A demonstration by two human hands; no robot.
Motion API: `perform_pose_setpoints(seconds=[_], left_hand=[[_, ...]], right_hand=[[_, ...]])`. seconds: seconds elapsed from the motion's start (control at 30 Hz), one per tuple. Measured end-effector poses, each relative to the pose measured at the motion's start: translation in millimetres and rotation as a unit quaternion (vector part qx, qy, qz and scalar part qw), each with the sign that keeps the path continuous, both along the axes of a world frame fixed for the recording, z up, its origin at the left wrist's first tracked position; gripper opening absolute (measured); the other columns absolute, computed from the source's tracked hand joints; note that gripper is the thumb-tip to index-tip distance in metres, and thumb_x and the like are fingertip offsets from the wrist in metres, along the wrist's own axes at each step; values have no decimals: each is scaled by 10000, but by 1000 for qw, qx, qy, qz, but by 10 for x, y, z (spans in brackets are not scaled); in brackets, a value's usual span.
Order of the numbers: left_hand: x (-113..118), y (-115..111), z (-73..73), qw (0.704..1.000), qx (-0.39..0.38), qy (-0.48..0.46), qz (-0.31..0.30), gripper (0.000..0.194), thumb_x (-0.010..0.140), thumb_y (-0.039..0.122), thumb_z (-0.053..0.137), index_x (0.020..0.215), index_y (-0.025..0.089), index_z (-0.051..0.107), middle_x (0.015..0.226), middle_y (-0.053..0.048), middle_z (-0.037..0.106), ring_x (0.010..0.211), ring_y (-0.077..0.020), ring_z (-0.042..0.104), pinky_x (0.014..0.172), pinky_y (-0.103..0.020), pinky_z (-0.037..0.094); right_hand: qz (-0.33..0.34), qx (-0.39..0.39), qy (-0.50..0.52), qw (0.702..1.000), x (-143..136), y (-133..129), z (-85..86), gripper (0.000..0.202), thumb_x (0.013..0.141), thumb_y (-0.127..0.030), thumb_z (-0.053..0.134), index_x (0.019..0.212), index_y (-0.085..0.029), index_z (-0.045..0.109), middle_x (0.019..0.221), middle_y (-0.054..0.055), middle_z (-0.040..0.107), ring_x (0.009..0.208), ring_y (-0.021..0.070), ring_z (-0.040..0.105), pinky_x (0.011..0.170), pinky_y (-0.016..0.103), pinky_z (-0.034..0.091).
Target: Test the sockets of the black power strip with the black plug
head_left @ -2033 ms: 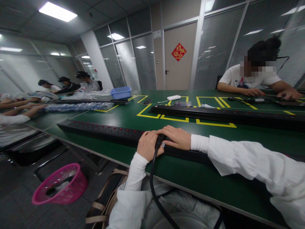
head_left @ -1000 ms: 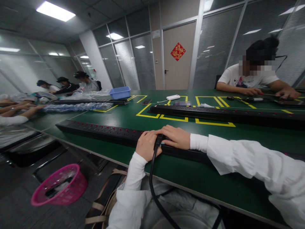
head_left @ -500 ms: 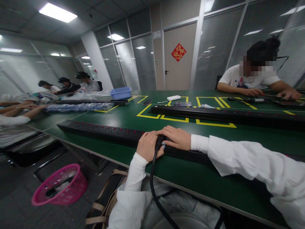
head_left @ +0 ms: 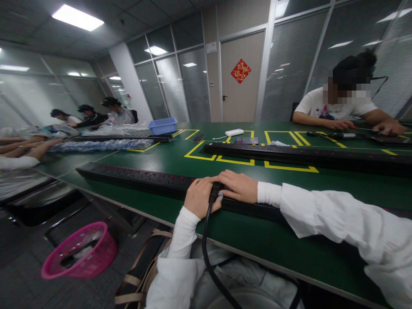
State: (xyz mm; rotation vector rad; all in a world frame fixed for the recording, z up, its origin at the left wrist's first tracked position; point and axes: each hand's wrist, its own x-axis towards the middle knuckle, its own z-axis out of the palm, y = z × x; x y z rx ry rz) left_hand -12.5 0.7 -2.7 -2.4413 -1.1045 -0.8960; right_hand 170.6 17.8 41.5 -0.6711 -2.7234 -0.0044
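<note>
A long black power strip [head_left: 135, 179] with a row of sockets and small red lights lies along the near side of the green table. At its middle, a black plug [head_left: 215, 192] on a thick black cable [head_left: 207, 249] meets the top of the strip. My left hand [head_left: 200, 198] is closed around the plug from the left, its thumb behind the cable. From the right, my right hand [head_left: 240, 186] rests on the strip, fingers bent over the plug and fingertips meeting the left hand. The plug's contact end is hidden under my fingers.
Across the green table [head_left: 161, 161] lies another power strip [head_left: 299, 156], near a white device [head_left: 234, 132]. A blue bin [head_left: 162, 125] stands at the back. A pink basket [head_left: 106, 253] sits on the floor. Opposite right, a person [head_left: 341, 103] works; others sit at left.
Both hands keep the same hold on the plug and strip. The view has shifted only very slightly.
</note>
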Motion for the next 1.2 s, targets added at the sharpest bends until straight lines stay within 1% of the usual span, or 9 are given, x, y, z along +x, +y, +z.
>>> perform_pose_setpoints(seconds=[0.13, 0.3, 0.5, 0.87, 1.2], left_hand=[[5, -3, 2, 1000, 4, -1, 1, 352, 670, 347, 490, 960, 147, 508, 975, -106, 591, 975, -238, 523, 853, -381, 391], [5, -3, 3, 1000, -1, 0, 3, 352, 679, 360, 482, 966, 157, 506, 983, -106, 592, 968, -249, 529, 840, -394, 392], [-9, 26, -26, 1000, -5, 0, 5, 336, 662, 295, 475, 963, 154, 516, 1014, -105, 591, 1004, -242, 517, 874, -387, 380], [8, -15, 17, 1000, -7, 2, 1, 367, 676, 341, 482, 983, 142, 503, 1006, -106, 589, 992, -236, 518, 868, -385, 386], [4, -2, 6, 1000, 1, 0, 0, 361, 676, 361, 485, 965, 146, 508, 992, -104, 590, 981, -237, 523, 861, -385, 390]], right_hand=[[-1, 1, -4, 1000, 1, 3, 0, 400, 860, -383, 347, 1206, -183, 354, 1018, 102, 475, 917, 200, 420, 724, 336, 436], [3, 1, -1, 1000, 0, 4, -2, 397, 860, -383, 348, 1203, -183, 358, 1018, 104, 475, 917, 200, 422, 737, 347, 433], [5, 0, 0, 1000, 2, 0, 4, 400, 861, -389, 345, 1206, -186, 353, 1028, 106, 475, 919, 200, 422, 732, 345, 437], [0, 2, -4, 1000, -1, -5, 12, 404, 859, -391, 341, 1205, -184, 354, 1020, 102, 475, 915, 202, 419, 729, 346, 441], [3, 4, -6, 1000, 2, 0, 8, 406, 859, -383, 341, 1209, -179, 352, 1020, 104, 472, 908, 203, 417, 730, 348, 437]])
